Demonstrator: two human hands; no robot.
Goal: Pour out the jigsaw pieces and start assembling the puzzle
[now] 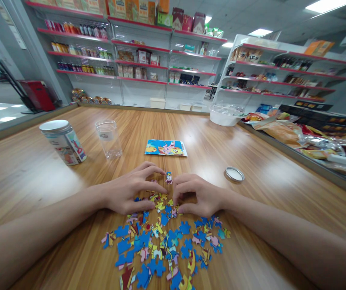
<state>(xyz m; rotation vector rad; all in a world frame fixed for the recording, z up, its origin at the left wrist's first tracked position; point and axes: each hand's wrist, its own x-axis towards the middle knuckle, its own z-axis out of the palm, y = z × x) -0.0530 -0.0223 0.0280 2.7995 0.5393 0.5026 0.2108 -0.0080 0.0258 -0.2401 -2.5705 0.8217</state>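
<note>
Many loose jigsaw puzzle pieces [157,233], mostly blue with some yellow and pink, lie spread on the wooden table in front of me. My left hand [132,187] is open over the far left part of the pile, fingers apart. Its index fingertip is close to a small joined bit of puzzle [168,178] that shows a cartoon figure. On the other side, my right hand [195,194] has curled fingers, with thumb and index finger closed at a pinkish puzzle piece [174,211] by the pile's edge. Beyond both hands lies a cartoon picture card [166,148].
A lidded printed jar [63,143] and an open clear jar [109,141] stand at the left. A round metal lid [234,174] lies at the right. Farther back are a white basket [226,117] and packaged snacks [284,133]. Stocked shelves [141,62] line the wall.
</note>
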